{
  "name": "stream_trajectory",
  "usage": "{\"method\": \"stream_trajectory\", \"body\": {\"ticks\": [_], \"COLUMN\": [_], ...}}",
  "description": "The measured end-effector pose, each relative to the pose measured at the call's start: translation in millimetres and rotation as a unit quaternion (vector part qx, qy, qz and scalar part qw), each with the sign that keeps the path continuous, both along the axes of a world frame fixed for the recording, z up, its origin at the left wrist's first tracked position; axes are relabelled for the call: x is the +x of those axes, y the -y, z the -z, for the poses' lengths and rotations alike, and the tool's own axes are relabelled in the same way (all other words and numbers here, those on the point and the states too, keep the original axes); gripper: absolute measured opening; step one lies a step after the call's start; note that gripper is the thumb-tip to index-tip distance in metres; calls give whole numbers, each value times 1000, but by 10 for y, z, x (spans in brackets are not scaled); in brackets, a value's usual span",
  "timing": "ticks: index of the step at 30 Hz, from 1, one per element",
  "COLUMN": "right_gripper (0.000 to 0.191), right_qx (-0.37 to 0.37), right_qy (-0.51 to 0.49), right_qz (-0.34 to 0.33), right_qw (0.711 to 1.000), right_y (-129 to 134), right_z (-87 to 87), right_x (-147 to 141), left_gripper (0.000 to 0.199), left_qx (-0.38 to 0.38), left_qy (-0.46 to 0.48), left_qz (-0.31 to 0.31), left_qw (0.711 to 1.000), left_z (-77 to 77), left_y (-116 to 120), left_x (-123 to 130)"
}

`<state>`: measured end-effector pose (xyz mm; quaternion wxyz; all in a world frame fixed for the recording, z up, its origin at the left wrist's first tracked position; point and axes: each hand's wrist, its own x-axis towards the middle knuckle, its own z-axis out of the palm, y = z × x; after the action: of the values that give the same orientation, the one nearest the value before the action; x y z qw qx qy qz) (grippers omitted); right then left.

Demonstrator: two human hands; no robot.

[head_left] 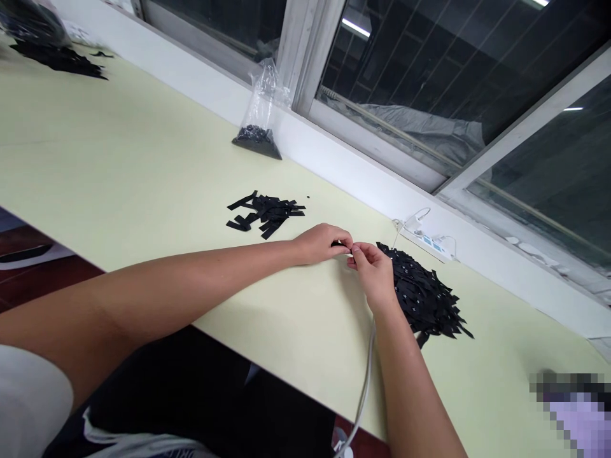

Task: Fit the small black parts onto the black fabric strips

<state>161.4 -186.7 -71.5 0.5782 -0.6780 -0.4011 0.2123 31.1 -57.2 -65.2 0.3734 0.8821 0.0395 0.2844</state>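
- Black strip (pixel 338 243), small and mostly hidden, sits pinched between the fingertips of both hands, just above the pale green table (pixel 119 165) near its middle.
- Left hand (pixel 321 243) is closed around one end of the strip, thumb pressed to forefinger.
- Right hand (pixel 375 272) is closed on the other end, fingertips touching those of the left; a pale speck shows between them, possibly a small fitting, though the view is too small to tell.
- Just beside the right hand, touching its back edge, lies a large heap of black strips (pixel 427 296), some with pale dots on them.
- A smaller scatter of black strips (pixel 265 213) lies well apart beyond the left hand.
- A clear plastic bag (pixel 260 117) with dark small parts at its bottom leans against the white window sill (pixel 334 159); a white power strip (pixel 429 242) with its cord lies on the table edge behind the heap.
- Another dark pile (pixel 57 57) lies at the far left end of the table.
- Risks, as I judge them: the pinched piece is tiny, so a loosened fingertip could drop it into the large heap, where it would be lost among like strips; the right wrist, brushing the heap, could sweep strips toward the table's near edge; the white cable (pixel 365 381) hanging by the right forearm could snag.
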Motion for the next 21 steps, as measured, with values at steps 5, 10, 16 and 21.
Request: {"method": "stream_trajectory", "body": {"ticks": [5,10,16,21], "right_gripper": [45,44,45,49], "right_qx": [-9,-12,-21,-23], "right_qy": [-17,11,30,0], "right_qz": [2,-5,1,-6], "right_qw": [1000,1000,999,1000], "right_y": [-2,9,2,-4], "right_z": [-17,-39,21,51], "right_x": [-30,-50,20,61], "left_gripper": [14,12,9,7], "left_qx": [6,14,3,-20], "left_qy": [-1,-10,-13,-7], "left_qz": [-18,-39,-48,-41], "left_qw": [1000,999,999,999], "left_z": [0,-8,0,21], "left_y": [-3,4,24,39], "left_x": [-5,-11,-9,5]}}
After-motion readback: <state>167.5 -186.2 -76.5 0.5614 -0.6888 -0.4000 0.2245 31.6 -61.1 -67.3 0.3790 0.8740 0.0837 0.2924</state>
